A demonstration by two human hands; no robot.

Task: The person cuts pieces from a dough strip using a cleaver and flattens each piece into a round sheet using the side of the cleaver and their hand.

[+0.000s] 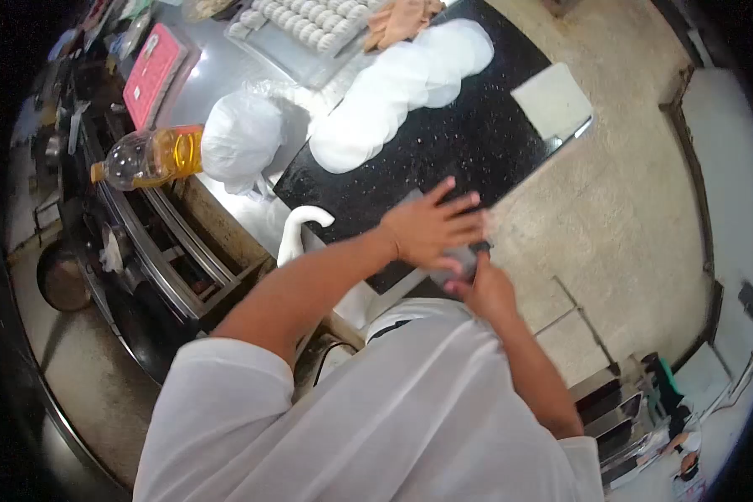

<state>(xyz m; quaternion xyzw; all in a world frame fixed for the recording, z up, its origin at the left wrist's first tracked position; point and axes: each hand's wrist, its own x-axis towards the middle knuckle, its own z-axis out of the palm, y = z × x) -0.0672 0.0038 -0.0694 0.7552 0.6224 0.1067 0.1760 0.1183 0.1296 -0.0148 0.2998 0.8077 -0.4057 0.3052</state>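
My left hand [433, 227] is spread open, palm down, over the near edge of the black worktop [502, 151]. Close by it, my right hand [487, 291] is closed around the dark handle of a broad grey blade [458, 266], which looks like a cleaver; the left hand hides part of it. I cannot tell whether the left palm touches the blade. A smooth white dough strip [293, 234] curves over the worktop's left corner. Farther back, thin round white wrappers [393, 96] lie overlapped in a long row.
Beyond the wrappers stand a tray [297, 71] of white shaped pieces and a crumpled orange-brown cloth [399, 23]. At left are an oil bottle [155, 157], a white plastic-wrapped bundle [241, 138] and a pink-topped container [152, 75]. A pale square board [552, 100] lies at the right edge.
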